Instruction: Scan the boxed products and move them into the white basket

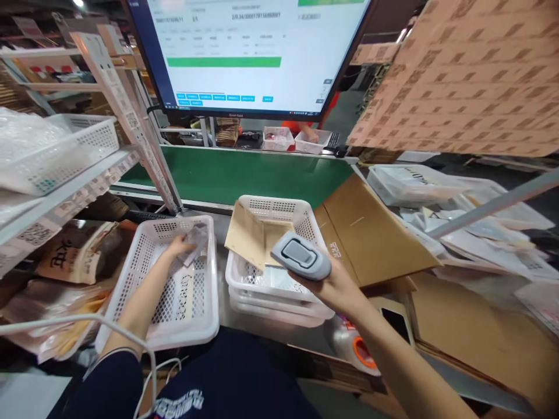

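Note:
My left hand [178, 247] reaches into the far end of a white plastic basket [212, 291] on the left. Its fingers are closed on a clear plastic packet [196, 240], whose contents I cannot make out. In my right hand [328, 286] is a grey handheld scanner [301, 255], held over a second white basket [283, 203] that sits on a stack. An open cardboard box [247, 233] lies in that basket under the scanner.
A monitor [244, 81] hangs ahead, with a green conveyor belt [253, 171] below it. To the right stand a large cardboard sheet [375, 233], a phone [395, 323] and a tape roll [364, 352]. A white cable [78, 318] crosses near my left arm. Beyond the belt, another person's hand touches a basket.

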Demonstrator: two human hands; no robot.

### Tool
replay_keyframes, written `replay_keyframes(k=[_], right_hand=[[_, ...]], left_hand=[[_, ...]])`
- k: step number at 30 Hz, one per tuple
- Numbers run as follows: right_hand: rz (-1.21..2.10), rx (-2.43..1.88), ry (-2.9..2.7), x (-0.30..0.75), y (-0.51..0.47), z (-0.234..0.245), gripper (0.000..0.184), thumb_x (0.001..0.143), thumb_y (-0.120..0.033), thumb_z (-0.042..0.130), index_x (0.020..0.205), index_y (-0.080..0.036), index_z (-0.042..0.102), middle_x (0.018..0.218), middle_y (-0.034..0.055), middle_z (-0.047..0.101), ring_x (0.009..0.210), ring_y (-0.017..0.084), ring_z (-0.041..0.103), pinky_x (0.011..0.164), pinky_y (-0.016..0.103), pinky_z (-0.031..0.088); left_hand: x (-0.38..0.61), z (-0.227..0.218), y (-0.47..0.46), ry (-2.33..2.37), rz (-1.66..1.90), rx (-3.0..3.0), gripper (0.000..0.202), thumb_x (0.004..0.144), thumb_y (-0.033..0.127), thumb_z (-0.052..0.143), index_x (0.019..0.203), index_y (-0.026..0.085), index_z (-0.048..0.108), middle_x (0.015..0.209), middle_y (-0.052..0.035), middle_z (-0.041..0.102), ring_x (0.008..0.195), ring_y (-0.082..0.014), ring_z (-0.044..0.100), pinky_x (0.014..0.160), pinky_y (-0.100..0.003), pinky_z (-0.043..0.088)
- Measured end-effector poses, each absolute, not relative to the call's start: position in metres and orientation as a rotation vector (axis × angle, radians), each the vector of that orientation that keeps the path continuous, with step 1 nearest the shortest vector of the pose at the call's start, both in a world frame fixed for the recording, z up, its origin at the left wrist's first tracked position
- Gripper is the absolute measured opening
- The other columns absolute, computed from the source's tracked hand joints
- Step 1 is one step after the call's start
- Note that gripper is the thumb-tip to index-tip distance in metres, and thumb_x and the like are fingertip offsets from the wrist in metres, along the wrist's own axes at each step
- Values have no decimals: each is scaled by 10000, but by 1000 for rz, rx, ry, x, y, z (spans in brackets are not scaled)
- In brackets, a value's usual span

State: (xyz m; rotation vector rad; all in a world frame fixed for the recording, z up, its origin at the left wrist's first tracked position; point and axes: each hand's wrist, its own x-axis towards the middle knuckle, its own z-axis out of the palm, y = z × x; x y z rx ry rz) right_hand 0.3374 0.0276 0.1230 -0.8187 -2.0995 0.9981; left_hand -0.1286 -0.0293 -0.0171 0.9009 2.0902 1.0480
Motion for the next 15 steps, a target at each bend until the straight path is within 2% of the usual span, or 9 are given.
replay_keyframes(k=[3,5,7,10,15], right_hand=[[909,-710,-2286,322,25,126,186,928,-362,738,1029,-216,685,982,68,746,870,245,718,764,369,594],[832,-652,-2419,311,21,129,114,892,-236,685,999,-221,650,965,61,700,837,232,674,729,348,543],[759,-619,-2550,297,14,132,272,841,-159,655,1107,-215,655,1047,81,691,867,241,667,735,345,518],[650,-632,-2720,270,3,140,466,844,-160,652,1308,-203,633,1161,113,686,894,254,668,710,338,475],[582,-696,-2864,249,-9,151,463,889,-219,671,1348,-184,618,1207,128,682,893,261,651,699,348,450]], left_hand=[[-132,2,-31,2012,1114,850,312,577,361,886,765,205,692,707,-59,726,751,-283,682,694,-403,546],[-132,24,-32,1956,1255,844,409,553,444,891,823,195,713,763,-70,748,766,-274,692,729,-407,560],[-126,49,-30,1883,1422,878,509,543,498,904,906,186,731,901,-93,791,853,-270,724,826,-411,584],[-100,82,-21,1756,1585,950,585,564,518,935,1003,178,753,1048,-111,823,945,-269,751,914,-417,602],[-37,104,0,1508,1718,934,651,550,448,1005,1073,168,736,1095,-125,849,976,-303,801,897,-453,656]])
